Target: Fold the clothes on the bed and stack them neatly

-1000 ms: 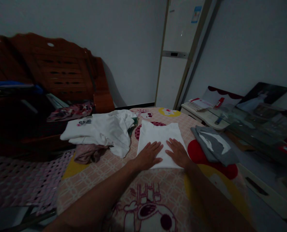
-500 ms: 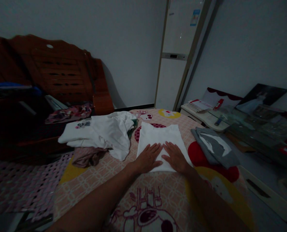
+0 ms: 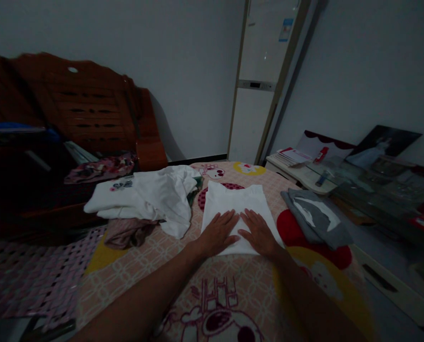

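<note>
On patterned cloth [image 3: 137, 259] before a pale wall [image 3: 197, 85], a folded white garment [image 3: 235, 198]

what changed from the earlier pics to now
The right hand moved inward over the folded white garment, closer to the left hand. Nothing was gripped or released. Both hands stay flat on it; the gray garment and white clothes stay put.

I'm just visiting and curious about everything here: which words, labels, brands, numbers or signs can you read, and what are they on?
No text is readable.
Blue-and-white sticker on the tall white appliance: too small.
Control panel on it: too small.
Dark print on the heaped white garment: blurred, perhaps not lettering.
Folded white garment: no print shows.
</note>
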The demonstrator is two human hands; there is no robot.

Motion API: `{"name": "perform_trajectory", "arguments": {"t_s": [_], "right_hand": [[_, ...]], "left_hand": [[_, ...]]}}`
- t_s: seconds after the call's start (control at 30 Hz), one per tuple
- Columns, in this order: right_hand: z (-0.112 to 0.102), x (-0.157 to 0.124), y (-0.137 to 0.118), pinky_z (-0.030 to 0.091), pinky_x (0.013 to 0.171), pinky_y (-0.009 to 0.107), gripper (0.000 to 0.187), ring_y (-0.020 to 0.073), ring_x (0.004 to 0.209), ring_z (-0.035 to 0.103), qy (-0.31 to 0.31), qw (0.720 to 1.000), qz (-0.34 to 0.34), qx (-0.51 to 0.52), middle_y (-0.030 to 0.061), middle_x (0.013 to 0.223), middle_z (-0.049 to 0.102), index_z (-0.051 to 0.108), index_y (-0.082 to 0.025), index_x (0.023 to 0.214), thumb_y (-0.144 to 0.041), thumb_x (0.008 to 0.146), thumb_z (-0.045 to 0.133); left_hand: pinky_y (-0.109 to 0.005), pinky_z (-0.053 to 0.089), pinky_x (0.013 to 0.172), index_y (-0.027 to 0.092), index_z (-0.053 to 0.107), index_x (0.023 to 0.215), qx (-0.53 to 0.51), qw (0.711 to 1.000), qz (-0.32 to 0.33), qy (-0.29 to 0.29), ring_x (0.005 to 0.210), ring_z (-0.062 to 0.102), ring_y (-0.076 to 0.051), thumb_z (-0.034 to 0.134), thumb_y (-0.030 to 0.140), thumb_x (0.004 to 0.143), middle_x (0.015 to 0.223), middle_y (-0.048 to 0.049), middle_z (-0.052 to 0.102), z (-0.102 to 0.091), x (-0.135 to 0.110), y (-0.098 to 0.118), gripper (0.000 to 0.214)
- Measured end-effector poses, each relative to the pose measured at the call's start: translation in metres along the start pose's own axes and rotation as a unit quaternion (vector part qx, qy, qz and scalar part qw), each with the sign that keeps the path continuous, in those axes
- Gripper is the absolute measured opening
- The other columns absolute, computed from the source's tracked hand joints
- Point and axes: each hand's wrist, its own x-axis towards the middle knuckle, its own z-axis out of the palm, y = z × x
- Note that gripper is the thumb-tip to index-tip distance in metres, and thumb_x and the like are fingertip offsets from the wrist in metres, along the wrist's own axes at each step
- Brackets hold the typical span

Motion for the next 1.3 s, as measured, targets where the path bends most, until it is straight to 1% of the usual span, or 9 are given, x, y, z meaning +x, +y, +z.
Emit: {"name": "perform_trajectory", "arguments": {"t_s": [0.13,0.27,0.37,0.53,0.67,0.77,1.0,1.2,1.3], "right_hand": [[-0.003,0.000,-0.001,0.031,0.117,0.050,0.056,0.0303,0.143,0.038,-0.010,1.000,0.008,-0.008,0.0150,0.152,0.046,0.051,-0.016,0.144,-0.047,0.098,0.048],[-0.006,0.002,-0.003,0.031,0.117,0.050,0.055,0.0305,0.143,0.039,-0.029,0.999,0.010,-0.009,0.0146,0.153,0.045,0.052,-0.016,0.143,-0.046,0.098,0.049],[-0.008,0.002,-0.004,0.030,0.118,0.050,0.054,0.0300,0.143,0.038,-0.031,0.999,0.018,-0.002,0.0142,0.153,0.045,0.052,-0.017,0.144,-0.045,0.097,0.052],[-0.013,0.003,-0.007,0.030,0.117,0.051,0.054,0.0310,0.143,0.038,-0.042,0.999,0.024,0.010,0.0151,0.152,0.045,0.052,-0.017,0.143,-0.044,0.096,0.053],[-0.018,0.003,-0.010,0.030,0.118,0.050,0.055,0.0307,0.144,0.037,-0.054,0.998,0.023,0.007,0.0151,0.153,0.043,0.051,-0.016,0.144,-0.044,0.097,0.053],[-0.019,0.003,-0.011,0.030,0.118,0.050,0.055,0.0311,0.144,0.037,-0.058,0.998,0.025,0.005,0.0149,0.153,0.043,0.051,-0.016,0.145,-0.044,0.097,0.053],[-0.017,0.004,-0.010,0.029,0.118,0.050,0.055,0.0304,0.144,0.037,-0.059,0.998,0.031,0.011,0.0142,0.153,0.043,0.051,-0.017,0.144,-0.044,0.097,0.052],[-0.013,0.002,-0.007,0.030,0.117,0.052,0.054,0.0306,0.143,0.039,-0.040,0.999,0.023,0.016,0.0149,0.152,0.045,0.053,-0.017,0.143,-0.045,0.097,0.051],[-0.011,0.002,-0.006,0.031,0.117,0.052,0.053,0.0303,0.142,0.039,-0.032,0.999,0.018,0.016,0.0140,0.152,0.046,0.053,-0.020,0.143,-0.046,0.097,0.050]], "left_hand": [[-0.052,0.022,0.120,0.019,0.029,0.155,0.016,0.999,-0.035,0.008,0.149,0.027,-0.027,0.037,0.048,0.101,0.160,-0.0161,0.031,-0.001,0.001,-0.008,0.062],[-0.051,0.024,0.119,0.023,0.032,0.154,0.018,1.000,-0.025,0.005,0.147,0.032,-0.027,0.040,0.046,0.100,0.158,-0.0131,0.037,0.000,0.001,-0.015,0.059],[-0.048,0.029,0.118,0.021,0.036,0.152,0.000,0.998,-0.036,0.054,0.145,0.035,-0.025,0.044,0.044,0.099,0.156,-0.0138,0.039,0.003,0.003,-0.026,0.058],[-0.044,0.041,0.112,0.013,0.054,0.137,-0.030,0.964,-0.196,0.175,0.133,0.050,-0.028,0.056,0.022,0.088,0.142,-0.0167,0.056,-0.015,0.018,-0.065,0.049],[-0.032,0.048,0.095,0.014,0.068,0.120,-0.049,0.916,-0.369,0.149,0.109,0.065,-0.024,0.043,0.012,0.091,0.116,-0.0123,0.071,-0.043,0.034,-0.090,0.038],[-0.028,0.047,0.086,0.014,0.074,0.103,-0.055,0.892,-0.432,0.118,0.103,0.067,-0.024,0.049,0.016,0.090,0.107,-0.0117,0.074,-0.051,0.045,-0.097,0.029],[-0.023,0.044,0.069,0.016,0.077,0.095,-0.084,0.876,-0.463,0.109,0.088,0.069,-0.020,0.061,0.025,0.086,0.095,-0.0086,0.077,-0.046,0.062,-0.107,0.020],[-0.023,0.044,0.065,0.017,0.077,0.091,-0.105,0.872,-0.465,0.113,0.076,0.069,-0.019,0.060,0.032,0.088,0.080,-0.0062,0.075,-0.049,0.064,-0.106,0.023],[-0.025,0.045,0.068,0.017,0.077,0.089,-0.099,0.875,-0.458,0.118,0.080,0.070,-0.021,0.062,0.032,0.086,0.078,-0.0073,0.075,-0.047,0.065,-0.104,0.022]]}}
